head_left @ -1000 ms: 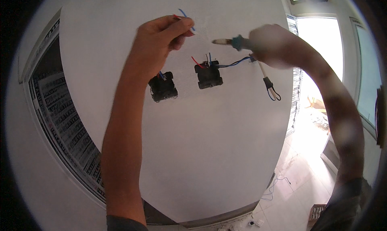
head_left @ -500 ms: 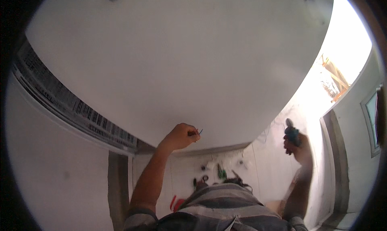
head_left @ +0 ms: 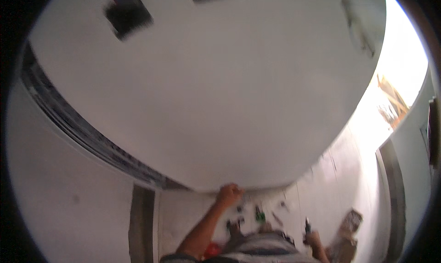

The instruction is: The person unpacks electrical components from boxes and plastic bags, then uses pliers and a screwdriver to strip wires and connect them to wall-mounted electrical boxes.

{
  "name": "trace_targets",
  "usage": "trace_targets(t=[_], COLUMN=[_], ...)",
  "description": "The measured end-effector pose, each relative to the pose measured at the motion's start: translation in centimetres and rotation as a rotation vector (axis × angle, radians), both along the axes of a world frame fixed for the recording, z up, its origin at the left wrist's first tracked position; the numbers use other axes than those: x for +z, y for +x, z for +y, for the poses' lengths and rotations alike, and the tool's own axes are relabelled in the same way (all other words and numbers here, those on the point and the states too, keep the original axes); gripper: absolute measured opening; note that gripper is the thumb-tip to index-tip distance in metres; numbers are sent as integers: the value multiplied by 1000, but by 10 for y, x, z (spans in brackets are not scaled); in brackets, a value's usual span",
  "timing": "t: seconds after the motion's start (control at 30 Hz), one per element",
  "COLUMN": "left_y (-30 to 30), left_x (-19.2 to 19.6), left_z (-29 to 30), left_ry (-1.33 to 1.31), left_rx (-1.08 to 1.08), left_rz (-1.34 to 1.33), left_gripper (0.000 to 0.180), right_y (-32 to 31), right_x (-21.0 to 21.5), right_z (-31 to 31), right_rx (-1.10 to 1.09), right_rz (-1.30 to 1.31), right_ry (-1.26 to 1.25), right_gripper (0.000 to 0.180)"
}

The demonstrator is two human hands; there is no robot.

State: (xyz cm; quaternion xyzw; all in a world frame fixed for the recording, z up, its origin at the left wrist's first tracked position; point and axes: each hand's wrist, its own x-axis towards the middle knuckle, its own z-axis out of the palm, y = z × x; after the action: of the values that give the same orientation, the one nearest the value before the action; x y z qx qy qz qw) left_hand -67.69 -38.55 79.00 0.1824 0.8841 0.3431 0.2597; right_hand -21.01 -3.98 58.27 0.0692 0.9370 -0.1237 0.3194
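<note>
Head view, looking steeply down along my own body: my striped shirt fills the bottom edge, and both forearms come up from it. My right grip sits low beside my right hip, fingers wrapped round a dark-handled tool whose top pokes up just above the fist; blur hides how tightly I have it. A brown cardboard piece lies on the floor just to the right of that grip. My left grip is raised further out, curled into a loose fist; motion blur keeps me from telling whether anything is pinched in it. It hangs right at the lower rim of the big white wall panel. Below and to the right of the left grip, small tools lie scattered on the pale floor, one of them green; the rest are too smeared to name. Something red shows just by my left elbow. Far beyond the left grip, high on the panel, two dark wall boxes are set, the left one with coloured wires showing at its top.
</note>
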Motion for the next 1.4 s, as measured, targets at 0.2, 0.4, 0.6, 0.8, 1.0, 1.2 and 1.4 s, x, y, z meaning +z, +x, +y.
trace_targets(t=[0.2,0.4,0.6,0.8,1.0,1.2,1.4], left_y=[-11,-27,-40,-40,-42,-54,-43], left_x=[276,486,549,554,553,542,542], left_z=[69,80,114,136,155,148,153], left_ry=[765,922,764,744,1009,1065,1093], left_rx=[2,212,393,344,161,143,30], left_rz=[925,1714,1746,1859,1787,1701,1555], left_gripper=[25,28,35,30,13,10,9], right_y=[-5,-35,-41,-4,28,39,16], right_x=[-45,-35,-42,-107,-142,-166,-145], right_z=[-25,-26,-40,-55,-66,-67,-67], right_rx=[-659,-689,-740,-606,-604,-559,-476], right_rz=[445,666,557,643,696,773,937], right_ry=[-407,-495,-502,-457,-465,-493,-464], right_gripper=[15,18,13,10,13,16,22])
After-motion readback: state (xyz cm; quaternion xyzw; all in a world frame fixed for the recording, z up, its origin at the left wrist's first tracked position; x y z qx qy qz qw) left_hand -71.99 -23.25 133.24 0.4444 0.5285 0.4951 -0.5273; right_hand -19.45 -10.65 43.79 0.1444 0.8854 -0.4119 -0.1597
